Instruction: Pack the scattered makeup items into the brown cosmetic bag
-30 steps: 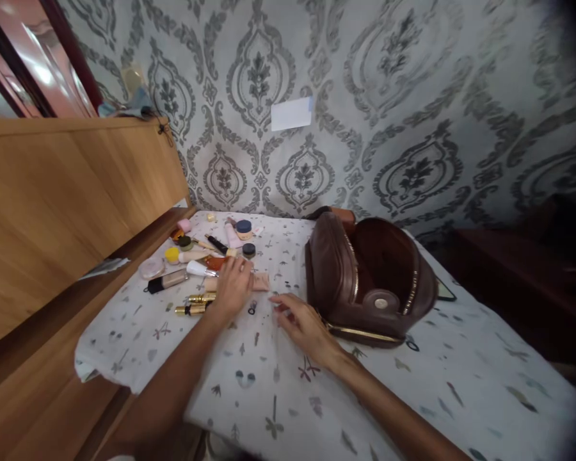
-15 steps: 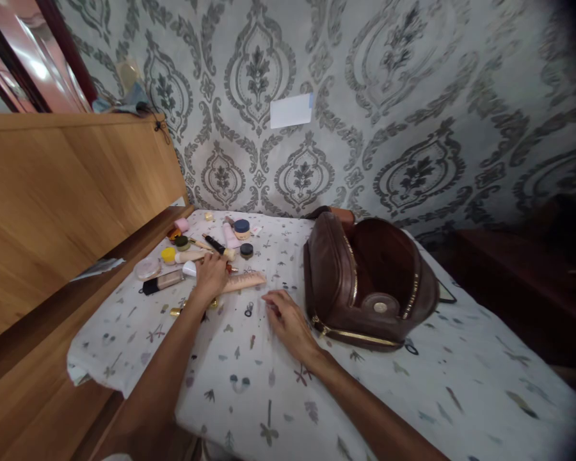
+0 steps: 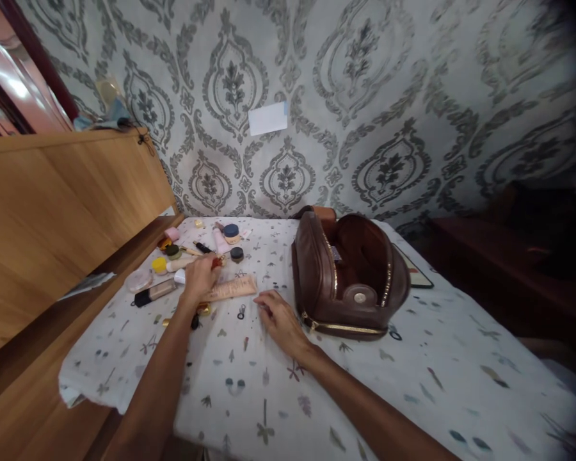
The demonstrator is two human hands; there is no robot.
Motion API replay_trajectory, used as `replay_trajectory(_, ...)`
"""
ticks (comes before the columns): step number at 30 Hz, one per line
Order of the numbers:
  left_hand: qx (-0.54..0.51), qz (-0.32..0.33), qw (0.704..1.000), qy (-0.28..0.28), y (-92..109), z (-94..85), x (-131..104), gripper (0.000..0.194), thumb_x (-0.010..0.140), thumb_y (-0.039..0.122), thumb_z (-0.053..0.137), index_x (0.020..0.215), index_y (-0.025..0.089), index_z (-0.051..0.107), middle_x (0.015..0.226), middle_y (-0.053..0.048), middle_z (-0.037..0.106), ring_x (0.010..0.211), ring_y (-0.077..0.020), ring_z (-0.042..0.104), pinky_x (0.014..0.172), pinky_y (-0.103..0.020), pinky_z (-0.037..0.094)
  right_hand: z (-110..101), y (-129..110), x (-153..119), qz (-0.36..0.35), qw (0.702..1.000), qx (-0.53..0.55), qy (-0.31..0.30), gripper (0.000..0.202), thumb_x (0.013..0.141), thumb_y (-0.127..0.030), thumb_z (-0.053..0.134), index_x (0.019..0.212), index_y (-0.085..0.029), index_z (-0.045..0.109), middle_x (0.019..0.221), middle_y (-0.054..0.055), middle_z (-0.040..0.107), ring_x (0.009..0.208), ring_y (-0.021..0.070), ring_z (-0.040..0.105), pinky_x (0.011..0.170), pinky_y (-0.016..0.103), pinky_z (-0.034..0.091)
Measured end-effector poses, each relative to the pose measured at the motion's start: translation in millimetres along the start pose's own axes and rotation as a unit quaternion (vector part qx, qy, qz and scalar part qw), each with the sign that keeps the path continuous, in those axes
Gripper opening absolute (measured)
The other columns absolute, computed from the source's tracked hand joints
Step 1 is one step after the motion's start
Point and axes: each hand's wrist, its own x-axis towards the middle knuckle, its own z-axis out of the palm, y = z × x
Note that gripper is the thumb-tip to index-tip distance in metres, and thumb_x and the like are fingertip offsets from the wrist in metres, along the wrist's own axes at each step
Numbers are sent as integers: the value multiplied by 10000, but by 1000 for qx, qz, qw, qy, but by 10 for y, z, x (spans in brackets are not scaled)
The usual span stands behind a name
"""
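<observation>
My left hand (image 3: 200,278) is among the cosmetics on the left, its fingers closed on a small red item (image 3: 216,262) that shows past the fingertips. Beside it lies a beige tube (image 3: 233,288), partly behind the hand. My right hand (image 3: 281,323) rests near the tube's free end, holding nothing, its fingers loosely bent and apart. Around my left hand are a yellow-capped tube (image 3: 159,265), a black-capped bottle (image 3: 154,292), a dark-lidded jar (image 3: 237,254) and a blue-lidded jar (image 3: 231,233). To the right stands an unzipped brown bag (image 3: 312,275).
A patterned white cloth (image 3: 264,397) covers the surface. A wooden panel (image 3: 77,198) borders it on the left, and a patterned wall (image 3: 288,179) rises behind. A flat dark-edged object (image 3: 420,275) lies behind the bag. Dark furniture (image 3: 489,269) stands at right.
The view has turned, so the bag and cosmetics appear farther left. The red item now shows at my left fingertips, lifted and tilted. My right hand stays near the tube's end.
</observation>
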Motion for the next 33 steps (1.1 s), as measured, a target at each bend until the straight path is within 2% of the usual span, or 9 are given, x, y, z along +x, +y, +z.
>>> replay_trajectory(3, -74, 4, 997, 28, -113, 52, 35, 125, 872, 288, 529, 952, 210, 585, 918, -56, 679, 896, -250, 638, 797, -353, 488, -2, -6, 2, 5, 1000, 1, 1, 273, 861, -60, 474, 1018, -186, 660, 1032, 74, 616, 783, 154, 602, 776, 304, 507)
replay_trajectory(6, -142, 21, 989, 35, -177, 128, 82, 140, 872, 289, 520, 971, 200, 565, 931, -35, 673, 899, -212, 644, 808, -319, 506, -10, -23, -1, 8, 1000, 1, 0, 280, 853, -55, 479, 1018, -184, 666, 1029, 73, 614, 775, 155, 599, 767, 307, 505)
replay_trajectory(12, -212, 52, 976, -1, -141, 193, 67, 234, 855, 278, 539, 1068, 193, 587, 1026, -50, 700, 971, -223, 653, 877, -347, 513, -23, -42, -5, 13, 1000, -3, -7, 267, 869, -65, 479, 1007, -189, 670, 1041, 73, 607, 785, 155, 597, 773, 314, 505)
replay_trajectory(17, -211, 89, 972, -60, -68, 182, 5, 190, 830, 241, 548, 979, 200, 658, 1008, -49, 722, 969, -240, 655, 911, -373, 493, -11, -33, -4, 14, 1000, -2, -9, 252, 859, -57, 479, 972, -187, 662, 1029, 72, 607, 847, 167, 608, 801, 319, 503)
replay_trajectory(22, -199, 106, 969, -95, -12, 136, -27, 239, 836, 251, 557, 1057, 226, 646, 1013, -28, 723, 965, -234, 648, 893, -356, 482, -8, -26, -12, 17, 1000, 0, -14, 248, 852, -52, 471, 964, -173, 656, 1046, 87, 598, 856, 176, 604, 802, 331, 504)
replay_trajectory(28, -173, 86, 976, -96, 9, 143, -48, 169, 811, 322, 602, 934, 211, 577, 869, -9, 669, 829, -223, 625, 773, -332, 473, -7, -19, -22, 21, 1000, -5, -16, 244, 861, -60, 481, 971, -181, 662, 1053, 74, 598, 789, 149, 589, 775, 312, 497)
replay_trajectory(33, -174, 70, 978, -92, 28, 186, -63, 207, 799, 315, 615, 974, 229, 548, 877, 8, 657, 836, -217, 623, 782, -333, 474, -6, -23, -13, 17, 1000, -5, -7, 254, 843, -42, 492, 954, -181, 672, 1046, 75, 607, 817, 154, 596, 785, 313, 495)
